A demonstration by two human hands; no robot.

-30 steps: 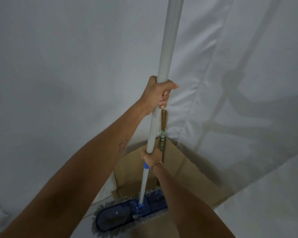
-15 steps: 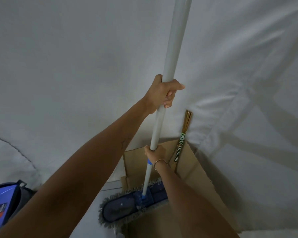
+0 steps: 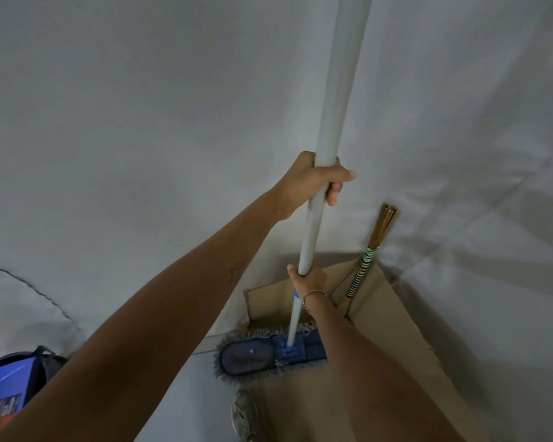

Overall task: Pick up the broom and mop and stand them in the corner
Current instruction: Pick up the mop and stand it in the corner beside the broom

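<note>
The person is holding the mop [image 3: 320, 199] with both hands. The left hand [image 3: 310, 183] is gripping the pale handle high up, with its fingers [image 3: 334, 191] wrapped tightly around it. The right hand [image 3: 308, 277] is gripping the same handle lower down, just above the blue collar, and its fingers are hidden behind the handle, so I am only judging that they are closed.

The handle is standing almost upright, leaning a little to the right at the top. The flat blue mop head [image 3: 268, 354] is pointing down; whether it is touching the floor [image 3: 186, 393] I cannot tell. It is partly over a sheet of cardboard [image 3: 380, 330] that is filling the corner.

The broom [image 3: 369, 256] is already leaning in the corner, against the white cloth wall [image 3: 460, 154], with its long axis also nearly upright. It is lying to the right of both hands and a little farther away, and the right hand is the nearer one.

I think the mop still needs to go right and back, so that it is standing beside the broom. The top of the handle should be leaning onto the wall before the hands are letting go.
</note>
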